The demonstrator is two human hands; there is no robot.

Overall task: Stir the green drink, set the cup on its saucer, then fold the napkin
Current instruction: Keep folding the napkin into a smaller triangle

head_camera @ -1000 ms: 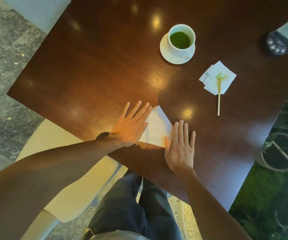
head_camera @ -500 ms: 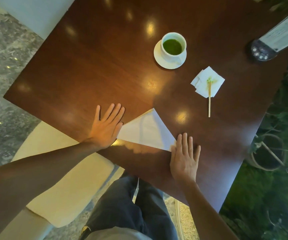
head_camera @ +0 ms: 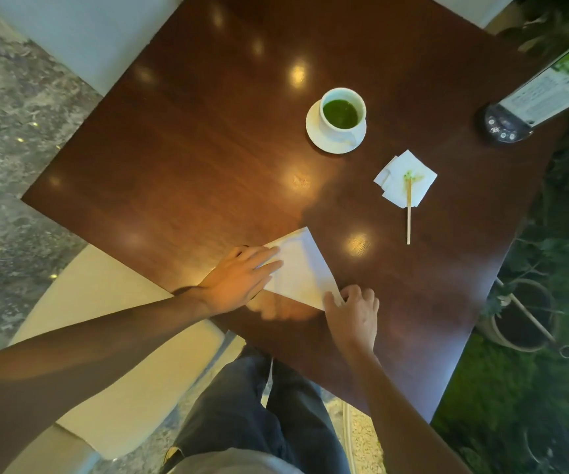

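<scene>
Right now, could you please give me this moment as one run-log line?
step: fold napkin | left hand: flat on it | right hand: pinching near corner | cup: on saucer

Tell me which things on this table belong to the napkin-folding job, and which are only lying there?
Belong to the job: napkin, left hand, right hand, cup, saucer, stir stick.

Lying about: stained small napkin, card stand.
</scene>
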